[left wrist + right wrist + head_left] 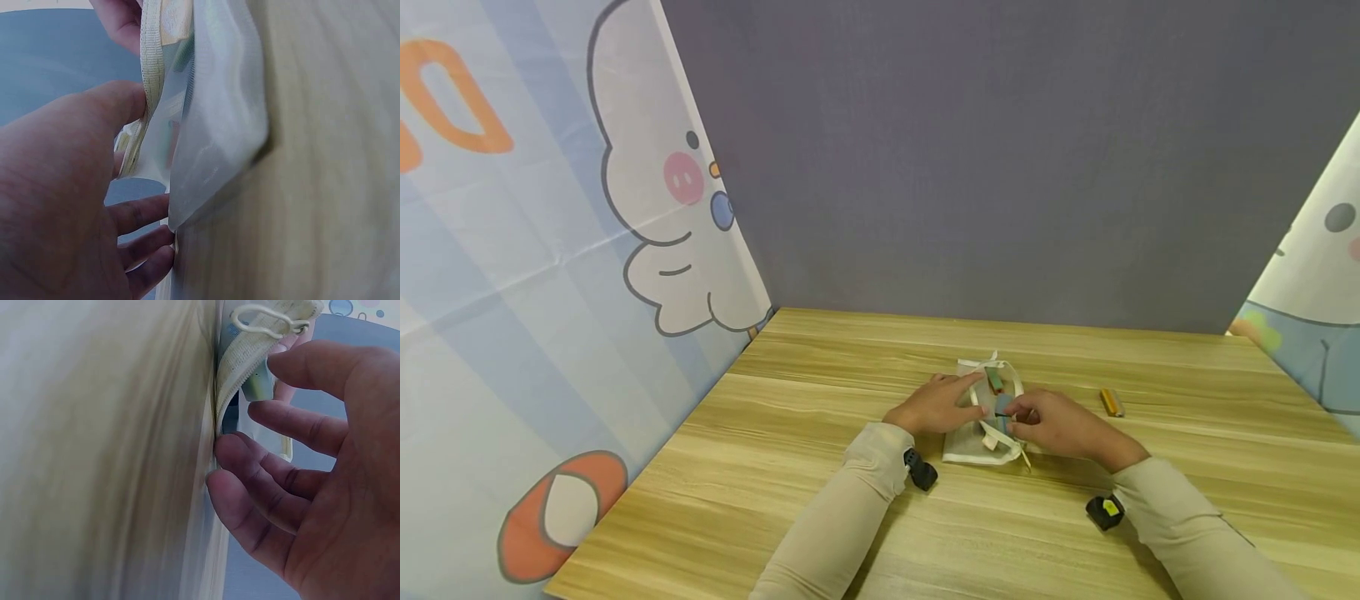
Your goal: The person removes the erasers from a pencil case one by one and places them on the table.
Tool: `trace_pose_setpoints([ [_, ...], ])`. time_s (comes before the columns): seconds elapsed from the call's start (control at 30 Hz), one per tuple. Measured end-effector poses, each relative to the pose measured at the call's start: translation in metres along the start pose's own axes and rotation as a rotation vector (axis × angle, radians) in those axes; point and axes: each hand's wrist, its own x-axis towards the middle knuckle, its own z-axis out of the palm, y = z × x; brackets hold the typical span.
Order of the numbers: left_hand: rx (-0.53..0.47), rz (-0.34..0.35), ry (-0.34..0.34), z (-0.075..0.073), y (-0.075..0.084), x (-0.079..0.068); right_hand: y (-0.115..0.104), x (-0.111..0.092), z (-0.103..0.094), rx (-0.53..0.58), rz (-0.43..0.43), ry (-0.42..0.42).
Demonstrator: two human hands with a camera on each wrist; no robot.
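Observation:
A white mesh zip pouch [962,450] lies on the wooden table with its mouth spread apart. The left hand [936,406] rests along its left rim, thumb and forefinger apart, touching the zip tape [150,69]. Over the opening's right side, the right hand [1060,423] pinches a small blue-grey block [1004,404] between thumb and forefinger. That block [257,385] looks greenish in the right wrist view, beside the pouch's rim. A small green block [994,379] with a reddish end lies inside the pouch. The pouch's lower contents are partly hidden.
Right of the pouch, a small orange-and-yellow block [1111,403] lies on the wooden table [820,375]. A dark grey panel [1000,167] stands behind the table. A cartoon-printed sheet [572,333] hangs along the left side.

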Motion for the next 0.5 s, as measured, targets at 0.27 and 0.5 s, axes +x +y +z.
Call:
trace_pose_setpoints([
  [0.27,0.006,-0.010,0.000,0.0010,-0.0006,0.0003,0.0010,-0.0010,0.0009,0.004,-0.021,0.004],
  [0.5,0.009,-0.018,0.004,0.0006,0.0001,-0.0004,0.0032,-0.0014,-0.0002,0.013,-0.015,-0.003],
])
